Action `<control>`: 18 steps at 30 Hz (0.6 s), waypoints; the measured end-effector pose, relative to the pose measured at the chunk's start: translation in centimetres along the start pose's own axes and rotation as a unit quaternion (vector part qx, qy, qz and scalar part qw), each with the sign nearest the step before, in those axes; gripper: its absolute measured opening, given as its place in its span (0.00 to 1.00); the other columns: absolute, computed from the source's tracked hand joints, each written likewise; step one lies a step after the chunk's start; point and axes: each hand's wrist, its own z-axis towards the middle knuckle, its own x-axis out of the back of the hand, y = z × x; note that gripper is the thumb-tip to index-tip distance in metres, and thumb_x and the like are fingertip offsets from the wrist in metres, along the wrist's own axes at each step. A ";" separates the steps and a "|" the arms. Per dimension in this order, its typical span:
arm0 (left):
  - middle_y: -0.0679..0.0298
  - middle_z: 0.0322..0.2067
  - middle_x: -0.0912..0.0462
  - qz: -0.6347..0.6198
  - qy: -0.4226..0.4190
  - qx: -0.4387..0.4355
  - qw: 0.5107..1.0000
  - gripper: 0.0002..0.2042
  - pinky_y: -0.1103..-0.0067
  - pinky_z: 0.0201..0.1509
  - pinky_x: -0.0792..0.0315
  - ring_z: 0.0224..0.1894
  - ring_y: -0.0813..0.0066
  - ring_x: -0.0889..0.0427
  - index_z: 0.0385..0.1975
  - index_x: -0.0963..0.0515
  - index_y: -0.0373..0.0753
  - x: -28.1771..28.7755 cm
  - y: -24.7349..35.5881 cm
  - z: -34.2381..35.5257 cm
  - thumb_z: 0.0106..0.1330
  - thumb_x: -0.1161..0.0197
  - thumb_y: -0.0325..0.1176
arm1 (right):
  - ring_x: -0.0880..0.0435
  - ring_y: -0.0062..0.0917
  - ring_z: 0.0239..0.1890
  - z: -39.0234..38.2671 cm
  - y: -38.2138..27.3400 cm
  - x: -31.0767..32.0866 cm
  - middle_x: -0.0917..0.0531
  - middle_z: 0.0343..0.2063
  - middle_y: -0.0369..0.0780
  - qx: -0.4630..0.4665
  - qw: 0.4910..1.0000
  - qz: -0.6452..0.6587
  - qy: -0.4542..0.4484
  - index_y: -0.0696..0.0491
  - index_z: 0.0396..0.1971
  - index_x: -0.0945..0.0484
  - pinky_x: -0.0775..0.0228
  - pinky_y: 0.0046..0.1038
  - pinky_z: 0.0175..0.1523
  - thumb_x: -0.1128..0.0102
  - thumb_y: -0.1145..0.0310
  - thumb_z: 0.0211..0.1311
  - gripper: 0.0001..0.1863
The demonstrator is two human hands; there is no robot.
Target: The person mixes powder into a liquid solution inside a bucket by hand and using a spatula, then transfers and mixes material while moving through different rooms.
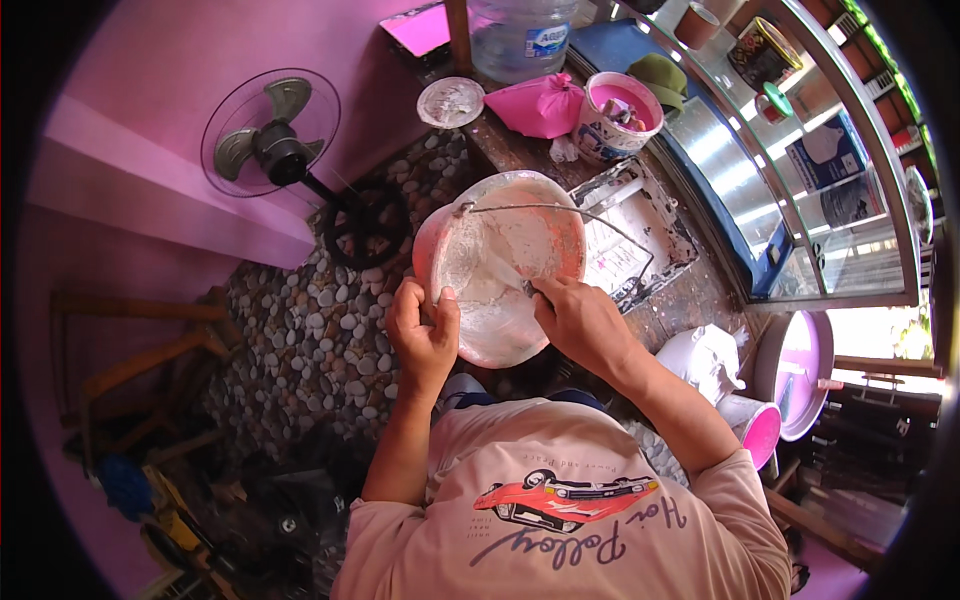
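A pinkish bucket (pixel 500 320) with a wire handle, coated inside with pale paste, is held tilted in front of me. My left hand (pixel 420 340) is closed on its left rim, thumb along the near side. My right hand (pixel 570 320) grips a scraper (pixel 505 270) whose pale, smeared blade reaches into the paste; part of the handle is hidden by my fingers. Behind the bucket, a paint-smeared tray (pixel 630 255) lies on the wooden bench (pixel 685 300).
A standing fan (pixel 280 150) is at the left on the pebble-patterned floor (pixel 300 330). A pink paint pail (pixel 620 130), pink bag (pixel 530 100) and water jug (pixel 515 25) sit behind. A glass display case (pixel 840 220) stands right, with basins (pixel 790 375) below. Wooden frames (pixel 150 365) lean left.
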 end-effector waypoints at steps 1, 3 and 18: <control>0.65 0.17 0.40 0.007 0.009 0.002 1.000 0.15 0.74 0.23 0.44 0.18 0.73 0.41 0.21 0.40 0.37 0.1 0.2 -0.3 0.61 0.38 0.29 | 0.18 0.46 0.27 -0.1 -0.2 0.3 0.19 0.25 0.50 0.010 1.000 0.003 -0.005 0.59 0.38 0.22 0.25 0.43 0.35 0.47 0.69 0.60 0.11; 0.65 0.17 0.40 0.007 0.036 -0.009 0.999 0.15 0.74 0.23 0.44 0.19 0.73 0.41 0.21 0.40 0.37 0.2 0.5 -1.1 0.61 0.38 0.29 | 0.18 0.45 0.27 -0.6 -0.4 0.7 0.19 0.25 0.50 0.064 0.998 0.028 0.010 0.59 0.38 0.22 0.25 0.42 0.35 0.46 0.70 0.60 0.10; 0.65 0.17 0.39 0.081 0.195 0.058 0.976 0.15 0.74 0.22 0.43 0.18 0.73 0.41 0.21 0.38 0.37 4.1 2.3 -7.3 0.61 0.37 0.31 | 0.16 0.40 0.27 -0.9 -2.4 -1.7 0.22 0.29 0.46 0.207 0.972 -0.058 -0.090 0.58 0.46 0.24 0.23 0.37 0.31 0.45 0.71 0.59 0.15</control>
